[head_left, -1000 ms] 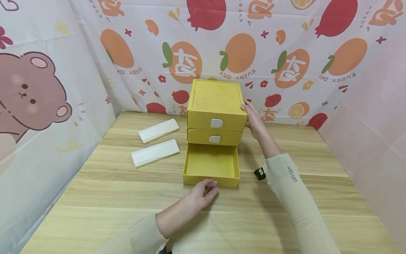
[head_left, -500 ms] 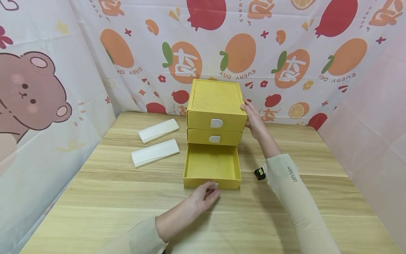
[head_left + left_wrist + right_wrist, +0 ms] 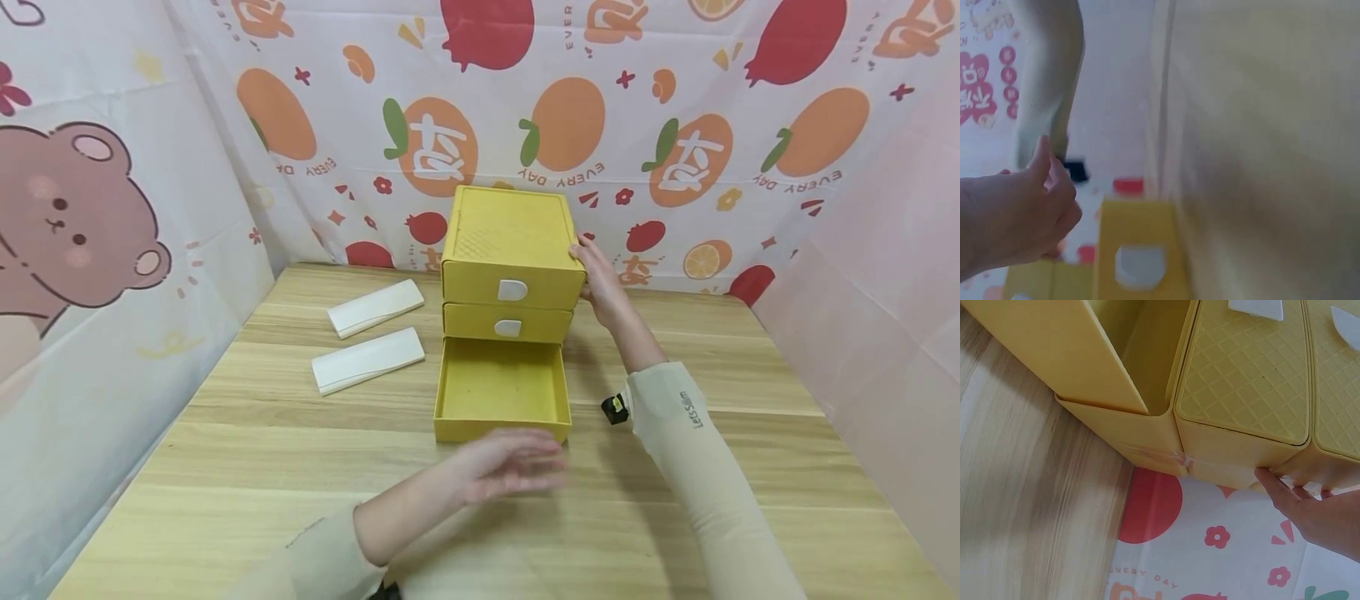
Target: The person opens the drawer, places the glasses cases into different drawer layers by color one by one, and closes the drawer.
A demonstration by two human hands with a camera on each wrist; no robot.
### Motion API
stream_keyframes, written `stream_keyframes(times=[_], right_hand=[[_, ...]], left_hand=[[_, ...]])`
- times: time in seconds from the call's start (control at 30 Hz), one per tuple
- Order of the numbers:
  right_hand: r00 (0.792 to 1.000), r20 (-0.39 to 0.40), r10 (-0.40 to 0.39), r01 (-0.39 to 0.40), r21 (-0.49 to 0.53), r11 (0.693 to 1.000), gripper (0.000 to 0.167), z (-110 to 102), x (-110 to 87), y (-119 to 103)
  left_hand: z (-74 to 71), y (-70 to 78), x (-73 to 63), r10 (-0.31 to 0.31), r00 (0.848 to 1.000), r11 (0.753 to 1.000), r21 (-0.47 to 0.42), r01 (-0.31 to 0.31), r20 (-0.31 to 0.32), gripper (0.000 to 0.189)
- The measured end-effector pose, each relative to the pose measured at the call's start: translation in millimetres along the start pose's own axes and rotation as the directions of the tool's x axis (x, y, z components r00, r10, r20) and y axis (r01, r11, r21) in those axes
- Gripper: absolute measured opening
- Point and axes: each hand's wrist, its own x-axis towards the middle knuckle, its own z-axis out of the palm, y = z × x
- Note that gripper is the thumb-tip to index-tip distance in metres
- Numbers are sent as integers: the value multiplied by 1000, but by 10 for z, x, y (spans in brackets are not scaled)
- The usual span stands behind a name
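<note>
A yellow cabinet with three stacked drawers stands at the back of the table. Its bottom drawer is pulled out and has nothing in it; the upper two drawers are closed. My left hand, blurred, is just in front of that drawer with its fingers loosely extended and holding nothing. In the left wrist view the drawer's white pull tab shows apart from the left hand. My right hand rests against the cabinet's right side; in the right wrist view its fingers touch the yellow side wall.
Two white oblong cases, the rear one and the front one, lie on the wooden table left of the cabinet. A fruit-patterned cloth hangs close behind the cabinet.
The left hand first pulled the bottom drawer slightly farther out, then let go of its tab and moved right. The right hand has stayed against the cabinet.
</note>
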Motion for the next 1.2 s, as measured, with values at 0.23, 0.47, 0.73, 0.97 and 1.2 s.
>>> stream_keyframes(times=[0.23, 0.47, 0.73, 0.97, 1.2], right_hand=[[1000, 4, -1, 1, 1, 1000, 55, 1, -1, -8], [1000, 11, -12, 12, -19, 1000, 55, -4, -8, -4], [1000, 5, -17, 17, -9, 1000, 56, 5, 13, 4], [1000, 6, -6, 7, -12, 1000, 55, 15, 5, -8], [1000, 12, 6, -6, -13, 1000, 56, 0, 3, -16]], left_hand=[[-85, 461, -84, 393, 919, 849, 397, -347, -36, 26], [-332, 904, -232, 707, 706, 422, 825, -376, -39, 23], [-902, 1351, -371, 719, 694, 35, 997, -65, 20, 27], [-1411, 1578, -462, 666, 742, -187, 947, 262, -74, 50], [-1750, 1522, -489, 540, 824, -276, 888, 368, -173, 74]])
